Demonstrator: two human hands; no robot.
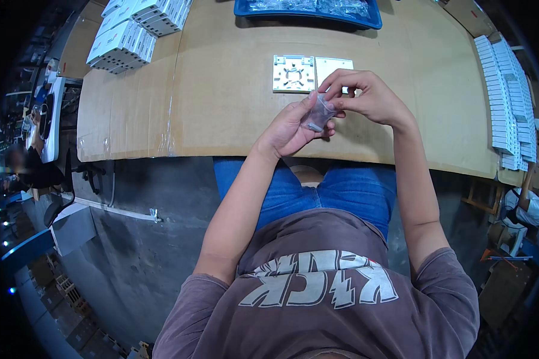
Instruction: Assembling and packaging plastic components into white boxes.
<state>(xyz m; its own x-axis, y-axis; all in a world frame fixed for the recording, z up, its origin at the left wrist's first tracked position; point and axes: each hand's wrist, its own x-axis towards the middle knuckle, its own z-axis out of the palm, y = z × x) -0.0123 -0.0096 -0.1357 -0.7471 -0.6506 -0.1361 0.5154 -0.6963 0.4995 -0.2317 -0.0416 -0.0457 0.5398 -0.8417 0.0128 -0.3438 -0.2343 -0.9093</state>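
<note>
Between my two hands is a small clear plastic bag (318, 115) with something small and pale at its bottom. My left hand (290, 127) grips the bag from the left, thumb along its upper edge. Fingers and thumb of my right hand (370, 99) pinch the bag's top right corner. Just beyond the hands lie a square white plastic frame (293, 73) with a cut-out centre and, touching or close beside it, a flat white plate (332, 63). My right fingers partly cover that plate.
A blue tray (308, 19) of clear plastic bags stands at the far edge of the cardboard-covered table (221, 102). Stacked white plastic parts (123, 45) rise at the far left, and tall white stacks (504, 99) at the right. Other people are at both sides.
</note>
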